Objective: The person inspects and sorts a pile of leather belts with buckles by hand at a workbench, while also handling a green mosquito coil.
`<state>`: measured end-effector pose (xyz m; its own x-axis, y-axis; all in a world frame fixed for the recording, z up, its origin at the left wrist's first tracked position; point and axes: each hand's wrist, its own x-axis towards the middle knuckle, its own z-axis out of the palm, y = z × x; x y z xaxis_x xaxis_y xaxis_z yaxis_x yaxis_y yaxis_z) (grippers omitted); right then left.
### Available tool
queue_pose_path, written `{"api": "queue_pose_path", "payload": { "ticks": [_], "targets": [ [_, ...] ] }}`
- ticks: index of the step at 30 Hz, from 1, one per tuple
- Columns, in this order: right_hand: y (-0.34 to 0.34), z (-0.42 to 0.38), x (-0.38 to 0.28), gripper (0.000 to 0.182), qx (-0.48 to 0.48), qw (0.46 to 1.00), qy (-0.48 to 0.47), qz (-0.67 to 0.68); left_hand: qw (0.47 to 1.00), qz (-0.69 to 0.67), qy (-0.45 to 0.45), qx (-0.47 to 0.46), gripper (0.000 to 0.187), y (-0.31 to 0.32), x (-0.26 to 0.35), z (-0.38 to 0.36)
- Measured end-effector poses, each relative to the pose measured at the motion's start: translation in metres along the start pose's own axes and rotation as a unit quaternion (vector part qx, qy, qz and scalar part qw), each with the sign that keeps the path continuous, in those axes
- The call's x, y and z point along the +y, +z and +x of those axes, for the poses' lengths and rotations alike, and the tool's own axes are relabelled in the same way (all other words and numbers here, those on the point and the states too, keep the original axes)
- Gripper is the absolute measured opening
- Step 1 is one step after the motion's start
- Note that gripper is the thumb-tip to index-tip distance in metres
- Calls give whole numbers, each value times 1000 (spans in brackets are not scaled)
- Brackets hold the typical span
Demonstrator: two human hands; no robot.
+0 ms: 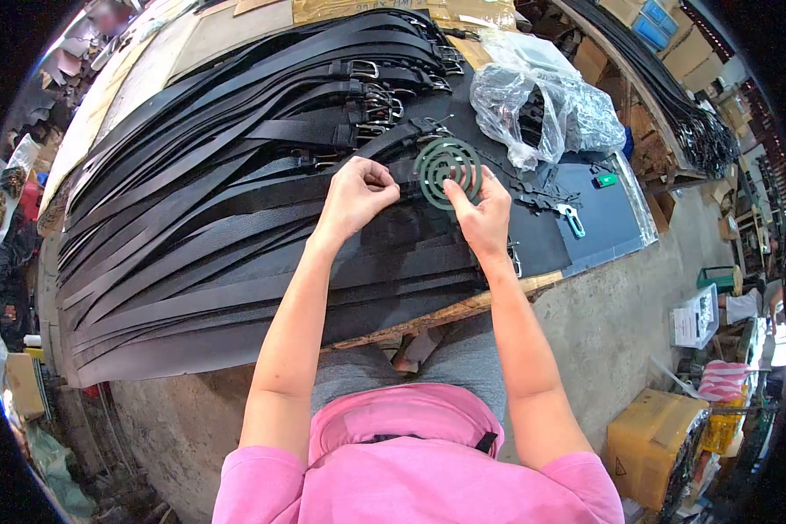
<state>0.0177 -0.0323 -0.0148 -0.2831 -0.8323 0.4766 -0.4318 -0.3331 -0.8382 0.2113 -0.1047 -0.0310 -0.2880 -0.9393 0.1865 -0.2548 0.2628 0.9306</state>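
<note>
A green spiral coil [434,166] is held upright in my right hand [482,210], with the thumb pressed on its near face. Just left of the coil is my left hand [360,196], its fingers curled and pinched together; whatever is between the fingertips is too small to make out. Both hands are above black belts [227,188] with metal buckles, spread in a long pile over the table. Right of the coil, a small teal-handled tool [573,222] and a green item [604,181] lie on the black surface.
Clear plastic bags [550,109] lie at the table's back right. More black belts [664,87] hang over another table farther right. On the floor at the right are a cardboard box [655,437] and a white bin [695,316]. The wooden table edge [450,310] runs before my body.
</note>
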Motion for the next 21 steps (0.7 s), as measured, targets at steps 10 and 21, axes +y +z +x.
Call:
{"api": "queue_pose_path", "payload": {
  "ticks": [10, 21],
  "targets": [
    [0, -3, -3, 10, 24, 998, -46, -43, 975, 184, 113, 54, 21, 25, 5, -8],
    [1, -2, 1, 12, 3, 995, -73, -62, 998, 52, -15, -16, 21, 9, 0, 3]
  ]
}}
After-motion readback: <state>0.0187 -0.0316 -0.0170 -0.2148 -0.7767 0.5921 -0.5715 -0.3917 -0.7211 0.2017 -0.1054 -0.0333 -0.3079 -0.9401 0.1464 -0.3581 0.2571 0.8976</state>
